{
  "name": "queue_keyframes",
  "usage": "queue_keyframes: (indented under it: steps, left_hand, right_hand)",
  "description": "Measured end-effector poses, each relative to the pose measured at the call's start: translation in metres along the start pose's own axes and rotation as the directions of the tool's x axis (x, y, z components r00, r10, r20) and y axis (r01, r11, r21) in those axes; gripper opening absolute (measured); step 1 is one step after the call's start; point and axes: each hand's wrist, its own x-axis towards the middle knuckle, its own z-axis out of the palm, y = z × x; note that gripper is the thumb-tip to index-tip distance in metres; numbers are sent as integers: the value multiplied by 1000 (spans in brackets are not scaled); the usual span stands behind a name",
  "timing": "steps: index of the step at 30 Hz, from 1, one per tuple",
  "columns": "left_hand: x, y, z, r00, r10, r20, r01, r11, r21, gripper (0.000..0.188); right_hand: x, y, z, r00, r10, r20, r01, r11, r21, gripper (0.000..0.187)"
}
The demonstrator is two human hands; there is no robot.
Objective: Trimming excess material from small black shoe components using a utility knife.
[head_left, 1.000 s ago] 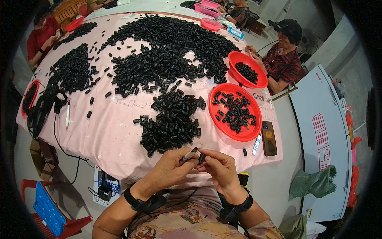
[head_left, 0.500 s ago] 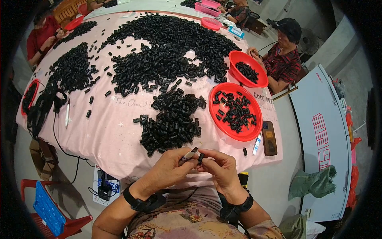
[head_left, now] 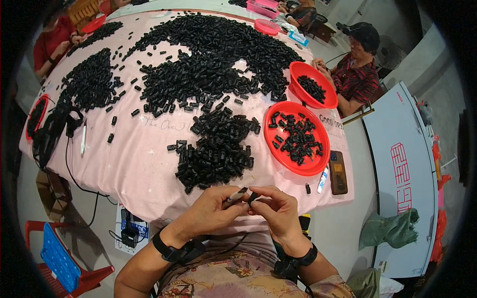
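Note:
Near the table's front edge my two hands meet, fingertips almost touching. My left hand [head_left: 214, 207] is closed on a slim pale tool [head_left: 235, 195] with a dark tip; its exact kind is unclear. Between the thumb and fingers of my right hand [head_left: 276, 207] is a small black cylindrical part [head_left: 253, 196], partly covered by the fingers. Just beyond my hands lies a heap of similar black parts [head_left: 213, 149]. To the right, a round red basin [head_left: 296, 170] holds more of them, spread over its bottom.
A second red basin [head_left: 328, 103], a phone [head_left: 338, 173] and a white-and-blue tube [head_left: 322, 180] are at the right. Larger black heaps [head_left: 208, 74] cover the far table. Cables and a white pen-like tool [head_left: 83, 140] lie left. A person [head_left: 355, 74] sits at the right side.
The black part has turned slightly between my right fingers, and the hands have stayed nearly in place. The whole view has shifted a little.

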Motion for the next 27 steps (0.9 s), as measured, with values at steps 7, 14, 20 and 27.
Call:
queue_keyframes:
  steps: [7, 14, 20, 27]
  left_hand:
    - [0, -11, -4, 998, 69, -4, -69, 998, 11, 17]
    - [-1, -10, -6, 996, 87, -20, -84, 986, 145, 17]
    - [-1, -10, -5, 995, 90, -35, -84, 988, 127, 15]
    - [-2, 1, -5, 999, 15, -45, -6, 982, 191, 16]
  right_hand:
    - [-1, 0, 0, 1000, 22, -7, -22, 1000, -14, 28]
    - [-4, -2, 2, 997, 35, -70, -35, 999, 2, 24]
    - [-8, 0, -2, 997, 38, -61, -40, 999, -31, 22]
    - [-9, 1, -1, 998, 24, -49, -26, 999, -23, 20]
